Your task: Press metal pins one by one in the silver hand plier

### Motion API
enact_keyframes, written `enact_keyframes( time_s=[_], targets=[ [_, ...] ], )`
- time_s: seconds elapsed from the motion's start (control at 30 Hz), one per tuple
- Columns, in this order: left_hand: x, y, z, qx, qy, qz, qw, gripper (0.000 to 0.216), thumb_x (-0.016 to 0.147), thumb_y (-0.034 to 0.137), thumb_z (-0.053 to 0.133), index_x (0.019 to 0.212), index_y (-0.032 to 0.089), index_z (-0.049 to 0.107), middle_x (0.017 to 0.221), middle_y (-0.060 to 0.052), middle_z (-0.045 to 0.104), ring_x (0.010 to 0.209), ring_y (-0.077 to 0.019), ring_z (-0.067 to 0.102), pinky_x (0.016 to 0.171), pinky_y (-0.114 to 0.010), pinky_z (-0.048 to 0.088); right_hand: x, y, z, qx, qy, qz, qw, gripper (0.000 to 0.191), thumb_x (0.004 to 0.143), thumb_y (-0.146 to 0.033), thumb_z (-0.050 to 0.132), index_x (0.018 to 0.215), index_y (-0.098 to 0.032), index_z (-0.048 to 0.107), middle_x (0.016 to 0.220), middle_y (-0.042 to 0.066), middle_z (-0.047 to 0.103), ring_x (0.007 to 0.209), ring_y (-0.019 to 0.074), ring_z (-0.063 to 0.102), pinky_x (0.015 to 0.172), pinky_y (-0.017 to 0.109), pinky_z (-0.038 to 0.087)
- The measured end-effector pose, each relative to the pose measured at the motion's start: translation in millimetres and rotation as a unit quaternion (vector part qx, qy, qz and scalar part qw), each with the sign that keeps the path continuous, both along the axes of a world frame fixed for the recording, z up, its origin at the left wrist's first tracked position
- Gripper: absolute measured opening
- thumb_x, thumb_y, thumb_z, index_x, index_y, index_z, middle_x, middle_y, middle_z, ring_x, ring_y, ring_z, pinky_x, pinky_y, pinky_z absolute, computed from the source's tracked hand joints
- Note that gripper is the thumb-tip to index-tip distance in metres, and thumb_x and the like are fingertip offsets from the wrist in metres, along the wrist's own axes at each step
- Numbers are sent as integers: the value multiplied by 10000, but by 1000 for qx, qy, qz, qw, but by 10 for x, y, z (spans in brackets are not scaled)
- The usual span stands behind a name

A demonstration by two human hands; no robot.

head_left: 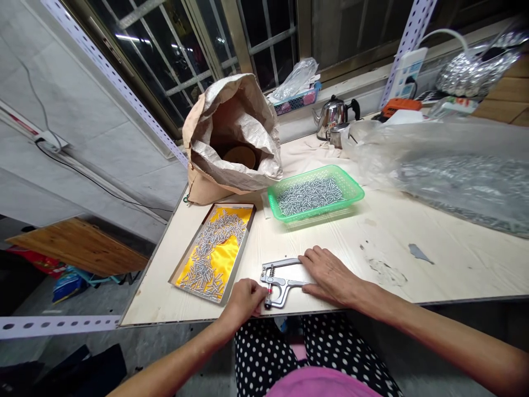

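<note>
A grey metal hand press tool [279,278] lies at the table's front edge. My right hand [328,273] rests on its handles, fingers curled over them. At the tool's jaw end my left hand [244,300] is pinched closed; what it holds is too small to make out. Just left of that hand lies a flat tray with a yellow lining [226,253] strewn with several small silvery metal pieces. Beyond the tool stands a green plastic basket [354,190] filled with more of the same pieces.
A crumpled brown paper sack [235,138] stands open at the back left. A large clear plastic bag of metal parts [458,171] covers the right side. A steel kettle [333,113] and a power strip [407,71] sit by the window. The pale table [413,264] ends just before my lap.
</note>
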State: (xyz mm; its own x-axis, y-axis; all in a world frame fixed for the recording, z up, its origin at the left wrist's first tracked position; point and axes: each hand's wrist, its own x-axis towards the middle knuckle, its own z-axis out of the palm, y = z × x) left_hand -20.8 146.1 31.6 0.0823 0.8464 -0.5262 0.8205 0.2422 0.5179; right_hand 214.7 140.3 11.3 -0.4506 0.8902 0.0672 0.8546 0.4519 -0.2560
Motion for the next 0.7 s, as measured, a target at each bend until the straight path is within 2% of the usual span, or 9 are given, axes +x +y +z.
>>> enact_keyframes(
  time_s=[0.07, 0.13, 0.23, 0.3, 0.37, 0.43, 0.5, 0.57, 0.7],
  targets=[
    [43, -19, 58, 147, 56, -118, 980, 238, 862, 329, 517, 772, 140, 628, 829, -69, 632, 788, -192, 606, 740, -318, 496, -7, 2, -16, 12, -3, 3, 1000, 387, 733, -359, 719, 1013, -129, 582, 985, 114, 577, 906, 263, 488, 775, 377, 391],
    [148, -9, 74, 237, 67, -230, 942, 214, 835, 295, 577, 996, 161, 622, 1065, -90, 605, 1004, -231, 554, 868, -363, 466, -17, 10, -23, 19, -6, 8, 1000, 376, 740, -368, 709, 1004, -132, 584, 978, 114, 580, 913, 269, 489, 791, 393, 382],
    [356, 96, 8, 263, 46, -365, 892, 598, 745, 268, 699, 1280, 159, 455, 1327, -126, 478, 1223, -279, 413, 1022, -431, 373, -27, 22, -13, 10, 6, 21, 1000, 367, 737, -366, 701, 998, -135, 585, 985, 112, 580, 925, 268, 490, 811, 406, 382],
    [466, 208, -52, 258, 41, -410, 874, 724, 738, 294, 710, 1354, 157, 357, 1366, -136, 439, 1235, -286, 396, 1038, -448, 353, -13, 27, -2, -9, 20, 26, 999, 410, 713, -360, 711, 1029, -138, 575, 1019, 117, 576, 928, 263, 495, 797, 398, 398],
    [529, 314, -85, 248, 46, -427, 868, 745, 747, 339, 700, 1370, 166, 330, 1312, -126, 478, 1167, -281, 439, 992, -442, 386, 21, 33, 7, -29, 22, 18, 999, 534, 675, -359, 738, 1119, -131, 546, 1086, 135, 565, 956, 273, 501, 793, 400, 414],
    [559, 386, -86, 245, 57, -433, 865, 703, 744, 379, 699, 1334, 165, 382, 1221, -111, 523, 1092, -275, 465, 942, -426, 408, 64, 50, 12, -40, 12, 1, 999, 656, 658, -332, 762, 1214, -105, 498, 1140, 157, 552, 991, 286, 506, 818, 410, 420],
    [586, 420, -81, 252, 66, -427, 866, 589, 758, 387, 688, 1258, 171, 463, 1131, -89, 548, 1034, -260, 471, 902, -401, 414, 106, 87, 13, -36, -7, -12, 999, 661, 675, -291, 765, 1236, -81, 485, 1137, 164, 559, 996, 285, 514, 831, 406, 421],
    [625, 428, -95, 261, 69, -408, 872, 477, 781, 382, 672, 1189, 189, 518, 1063, -63, 554, 990, -240, 472, 865, -372, 416, 142, 146, 4, -23, -26, -9, 999, 521, 714, -264, 747, 1160, -96, 538, 1083, 139, 580, 967, 270, 522, 805, 384, 423],
    [732, 438, -169, 271, 70, -367, 887, 209, 840, 335, 623, 991, 192, 608, 967, -40, 563, 943, -211, 474, 792, -323, 411, 187, 271, -78, 0, -40, 35, 999, 111, 820, -221, 651, 897, -158, 603, 915, 64, 591, 877, 220, 525, 737, 327, 397]
  ],
)
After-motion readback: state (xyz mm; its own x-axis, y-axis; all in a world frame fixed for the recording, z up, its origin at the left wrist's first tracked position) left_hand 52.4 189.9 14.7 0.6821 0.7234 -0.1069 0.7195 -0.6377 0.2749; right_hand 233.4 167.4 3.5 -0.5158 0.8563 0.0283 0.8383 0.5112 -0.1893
